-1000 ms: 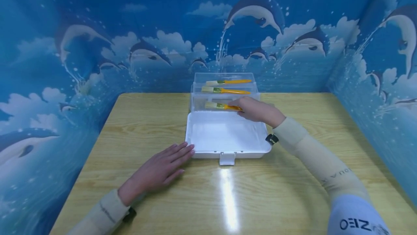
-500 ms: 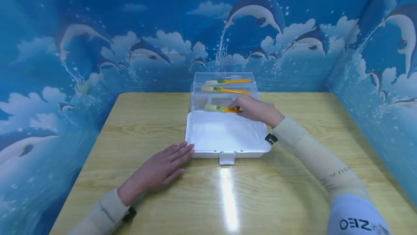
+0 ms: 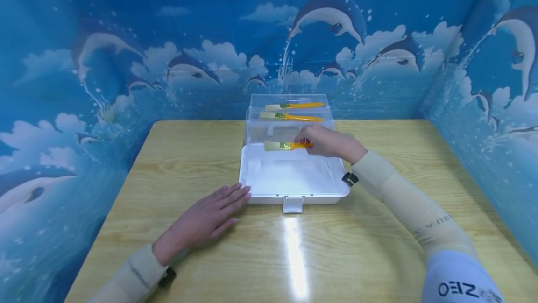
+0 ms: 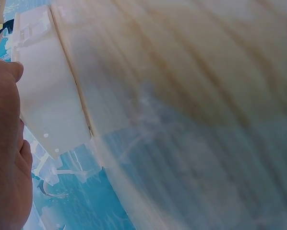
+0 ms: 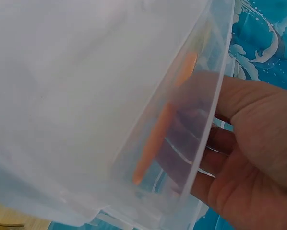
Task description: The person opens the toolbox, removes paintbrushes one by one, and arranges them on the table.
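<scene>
My right hand pinches the orange handle of a flat paintbrush, whose pale bristles point left. This brush is at the back edge of the open white box, in front of the clear trays. In the right wrist view, the fingers of the right hand and an orange handle show through a translucent wall. My left hand lies with its fingers straight, fingertips touching the box's front left corner. The left wrist view shows the left hand beside the white box.
Two more paintbrushes lie in the clear stepped trays, an upper brush and a lower brush. A white latch hangs at the box's front. The wooden table meets a dolphin-printed cloth behind.
The right hand's paintbrush has come down and slightly forward, from the lowest clear tray to the white box's back edge. The left hand has stayed in place.
</scene>
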